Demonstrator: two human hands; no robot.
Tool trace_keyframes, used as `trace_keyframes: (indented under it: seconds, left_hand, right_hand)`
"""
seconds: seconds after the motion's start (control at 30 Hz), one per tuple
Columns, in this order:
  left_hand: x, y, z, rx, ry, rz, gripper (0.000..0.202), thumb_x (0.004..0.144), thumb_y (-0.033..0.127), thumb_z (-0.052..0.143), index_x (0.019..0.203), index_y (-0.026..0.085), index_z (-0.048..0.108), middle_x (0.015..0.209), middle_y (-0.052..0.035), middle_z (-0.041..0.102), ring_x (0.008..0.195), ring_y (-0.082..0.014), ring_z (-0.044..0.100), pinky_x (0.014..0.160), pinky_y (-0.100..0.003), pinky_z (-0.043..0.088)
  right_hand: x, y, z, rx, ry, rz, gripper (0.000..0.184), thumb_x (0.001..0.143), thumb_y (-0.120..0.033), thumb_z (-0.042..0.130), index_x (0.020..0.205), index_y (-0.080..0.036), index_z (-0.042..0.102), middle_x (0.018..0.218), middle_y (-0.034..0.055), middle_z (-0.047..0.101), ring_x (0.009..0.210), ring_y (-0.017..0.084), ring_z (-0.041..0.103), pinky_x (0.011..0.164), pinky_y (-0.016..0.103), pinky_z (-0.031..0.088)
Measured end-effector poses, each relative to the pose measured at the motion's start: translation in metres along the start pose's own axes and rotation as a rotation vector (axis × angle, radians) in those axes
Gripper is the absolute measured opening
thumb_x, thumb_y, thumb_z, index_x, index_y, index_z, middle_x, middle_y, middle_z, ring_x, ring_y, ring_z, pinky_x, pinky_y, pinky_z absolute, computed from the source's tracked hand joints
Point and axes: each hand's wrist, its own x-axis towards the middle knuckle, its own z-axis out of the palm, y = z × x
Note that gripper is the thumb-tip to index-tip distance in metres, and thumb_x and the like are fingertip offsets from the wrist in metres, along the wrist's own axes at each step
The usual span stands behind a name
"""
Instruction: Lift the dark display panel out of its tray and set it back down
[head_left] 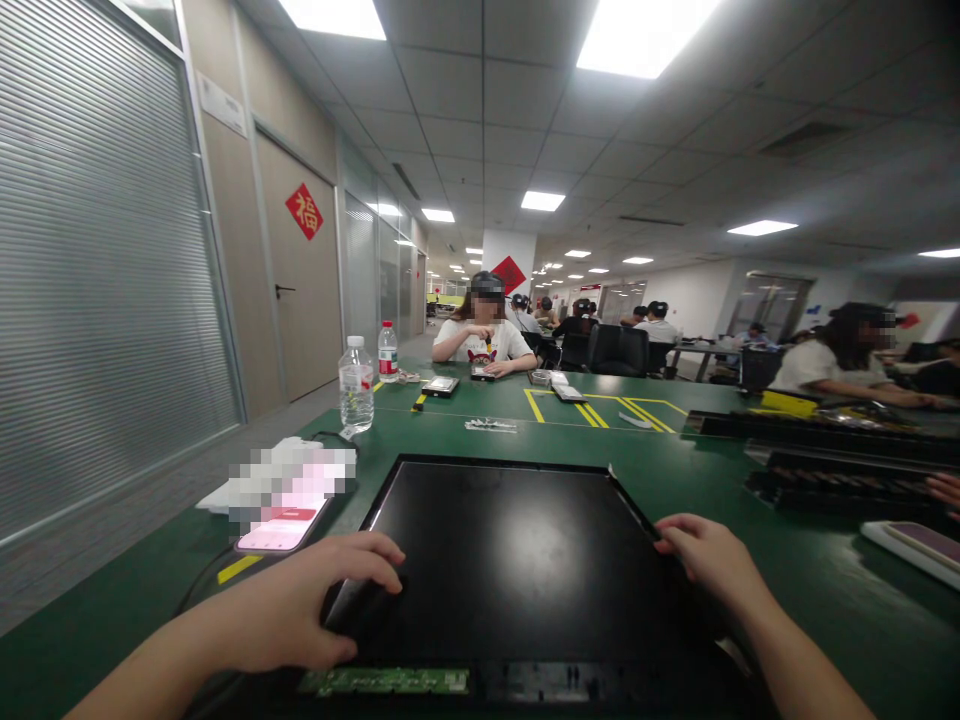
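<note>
A large flat black panel (510,560) lies on the green table (675,460) right in front of me, with a strip of green circuit board (386,682) along its near edge. My left hand (315,600) rests over the panel's near left corner, fingers curled around the edge. My right hand (709,555) grips the panel's right edge, fingers bent over it.
A phone with a pink screen (281,530) lies left of the panel beside white papers. Two water bottles (356,385) stand further back. Black trays (840,470) sit at the right. A person (484,335) works across the table, others beyond.
</note>
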Motion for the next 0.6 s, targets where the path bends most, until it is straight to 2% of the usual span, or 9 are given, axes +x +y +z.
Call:
trace_keyframes:
  seconds: [0.1, 0.17, 0.23, 0.37, 0.6]
  left_hand:
    - [0.004, -0.007, 0.003, -0.008, 0.042, -0.034, 0.05, 0.063, 0.027, 0.064, 0.112, 0.034, 0.054, 0.133, 0.0013, 0.043, 0.12, -0.0229, 0.042, 0.1, -0.033, 0.032]
    - [0.007, -0.011, 0.005, 0.007, 0.106, -0.077, 0.043, 0.071, 0.036, 0.057, 0.114, 0.031, 0.054, 0.134, -0.0022, 0.042, 0.12, -0.0243, 0.042, 0.101, -0.036, 0.032]
    - [0.01, -0.015, 0.008, 0.044, 0.176, -0.124, 0.04, 0.076, 0.037, 0.05, 0.116, 0.029, 0.054, 0.133, -0.005, 0.042, 0.12, -0.0256, 0.042, 0.101, -0.04, 0.032]
    - [0.016, -0.019, 0.015, 0.13, 0.257, -0.17, 0.037, 0.079, 0.024, 0.043, 0.112, 0.028, 0.057, 0.125, -0.0057, 0.051, 0.116, -0.0251, 0.046, 0.099, -0.042, 0.034]
    - [0.018, -0.019, 0.02, 0.142, 0.299, -0.148, 0.044, 0.077, 0.01, 0.033, 0.111, 0.025, 0.057, 0.119, -0.0037, 0.058, 0.111, -0.0201, 0.051, 0.097, -0.036, 0.037]
  right_hand:
    - [-0.001, -0.002, -0.001, 0.005, 0.001, 0.008, 0.03, 0.067, -0.035, 0.048, 0.088, -0.018, 0.063, 0.074, 0.0048, 0.07, 0.043, 0.012, 0.053, 0.045, 0.024, 0.042]
    - [-0.002, -0.003, -0.002, 0.009, 0.002, 0.004, 0.03, 0.067, -0.035, 0.048, 0.087, -0.018, 0.063, 0.073, 0.0048, 0.07, 0.042, 0.011, 0.053, 0.045, 0.024, 0.042]
    - [-0.004, -0.004, -0.002, 0.007, 0.001, -0.001, 0.029, 0.067, -0.034, 0.048, 0.086, -0.018, 0.063, 0.073, 0.0047, 0.07, 0.042, 0.011, 0.053, 0.046, 0.024, 0.042]
    - [-0.006, -0.004, -0.003, 0.005, 0.0, -0.006, 0.029, 0.068, -0.033, 0.047, 0.086, -0.018, 0.063, 0.072, 0.0046, 0.07, 0.041, 0.011, 0.052, 0.045, 0.024, 0.041]
    - [-0.009, -0.003, -0.005, 0.021, -0.006, -0.01, 0.028, 0.068, -0.032, 0.048, 0.086, -0.017, 0.063, 0.071, 0.0049, 0.069, 0.042, 0.011, 0.052, 0.044, 0.024, 0.041]
